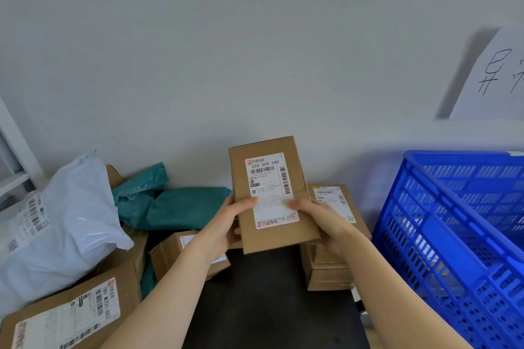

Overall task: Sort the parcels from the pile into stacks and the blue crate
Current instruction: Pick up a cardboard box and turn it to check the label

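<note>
Both hands, left hand point(226, 224) and right hand point(320, 221), grip a small cardboard parcel point(269, 195) label-up, thumbs on top, above the black table point(269, 300), blue crate point(453, 235) off right.

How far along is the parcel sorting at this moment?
Early, it seems. Done: a stack of cardboard boxes stands beside the blue crate, whose floor is out of view. In hand: the left hand and right hand grip a labelled cardboard box, label up. Left: the pile holds a white mailer bag, teal mailer bags and a large box.
</note>
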Demonstrator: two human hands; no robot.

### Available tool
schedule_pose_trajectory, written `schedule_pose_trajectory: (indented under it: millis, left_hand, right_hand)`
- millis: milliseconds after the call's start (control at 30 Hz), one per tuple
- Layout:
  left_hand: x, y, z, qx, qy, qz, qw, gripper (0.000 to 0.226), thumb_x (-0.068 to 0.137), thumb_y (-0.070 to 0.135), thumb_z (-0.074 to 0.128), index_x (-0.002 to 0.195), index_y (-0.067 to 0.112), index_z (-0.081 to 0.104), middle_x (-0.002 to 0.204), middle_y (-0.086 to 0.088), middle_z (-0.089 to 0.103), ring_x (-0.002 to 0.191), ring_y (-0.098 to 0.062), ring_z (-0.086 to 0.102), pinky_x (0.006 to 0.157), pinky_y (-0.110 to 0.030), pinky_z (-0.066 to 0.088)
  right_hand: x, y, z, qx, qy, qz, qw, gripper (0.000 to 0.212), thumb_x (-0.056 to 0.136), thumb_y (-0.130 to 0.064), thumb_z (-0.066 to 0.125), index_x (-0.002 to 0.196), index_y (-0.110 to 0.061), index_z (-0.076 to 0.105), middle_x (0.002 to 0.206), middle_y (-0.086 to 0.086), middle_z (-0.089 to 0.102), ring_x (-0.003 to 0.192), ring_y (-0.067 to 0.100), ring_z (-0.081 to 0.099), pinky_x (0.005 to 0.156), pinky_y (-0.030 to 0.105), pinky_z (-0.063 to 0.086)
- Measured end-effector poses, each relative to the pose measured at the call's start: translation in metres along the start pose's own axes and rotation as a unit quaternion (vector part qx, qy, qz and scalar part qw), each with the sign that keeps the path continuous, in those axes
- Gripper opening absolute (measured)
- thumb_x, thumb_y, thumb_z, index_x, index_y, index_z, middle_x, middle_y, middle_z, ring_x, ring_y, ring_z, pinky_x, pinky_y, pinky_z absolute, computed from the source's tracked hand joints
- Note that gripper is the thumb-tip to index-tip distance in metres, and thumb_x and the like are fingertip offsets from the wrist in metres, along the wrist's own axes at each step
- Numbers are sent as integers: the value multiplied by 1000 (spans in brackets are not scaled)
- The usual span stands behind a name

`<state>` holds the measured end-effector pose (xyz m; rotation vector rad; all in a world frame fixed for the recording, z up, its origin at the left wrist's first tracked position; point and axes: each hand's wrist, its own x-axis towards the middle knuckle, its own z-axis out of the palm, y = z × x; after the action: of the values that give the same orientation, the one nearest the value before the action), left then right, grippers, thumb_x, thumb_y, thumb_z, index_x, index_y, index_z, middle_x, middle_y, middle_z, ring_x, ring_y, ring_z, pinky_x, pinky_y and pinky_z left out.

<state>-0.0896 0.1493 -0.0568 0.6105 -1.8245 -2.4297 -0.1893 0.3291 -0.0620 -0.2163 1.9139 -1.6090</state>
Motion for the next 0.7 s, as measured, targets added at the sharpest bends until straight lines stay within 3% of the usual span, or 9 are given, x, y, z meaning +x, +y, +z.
schedule_pose_trajectory:
  millis: [100,167,233,367,567,700]
  left_hand:
    - [7,-4,-3,11,2,2,1000,58,71,25,72,125,27,49,116,-4,66,109,-26,59,91,-46,48]
    - [8,-3,-3,24,3,8,1000,58,71,23,76,122,27,51,115,-5,67,110,-27,59,98,-50,46]
    - [9,-3,-3,40,12,13,999,59,65,24,75,119,27,52,114,-5,68,108,-28,61,98,-52,46]
    - [13,-4,-1,48,31,26,998,38,82,12,66,116,24,54,109,-4,69,104,-27,62,91,-48,50]
    - [11,-3,1,58,39,38,997,42,84,9,64,122,21,51,109,-4,67,99,-24,63,71,-35,49]
    - [13,-5,-5,112,21,35,993,62,79,21,74,132,27,41,116,-1,63,103,-21,60,74,-34,50]
  right_hand:
    - [-2,2,2,1,-7,-8,1000,56,68,-45,79,117,-29,59,107,-1,73,105,21,65,99,44,49]
    - [-3,2,3,12,-2,-18,1000,43,77,-37,75,116,-30,60,106,-3,73,104,19,65,98,42,49]
    - [-2,3,5,25,3,-26,999,38,79,-32,74,115,-30,61,104,-3,74,102,20,67,97,44,50]
    - [0,5,10,56,27,-28,998,36,79,-23,72,113,-26,62,103,0,74,101,24,68,97,48,51]
    - [-1,5,13,64,34,-34,997,31,82,-18,68,110,-28,62,103,1,73,100,24,67,94,47,52]
    - [-6,3,14,22,45,-51,997,30,87,-14,63,115,-26,59,106,-2,68,96,18,63,72,30,51]
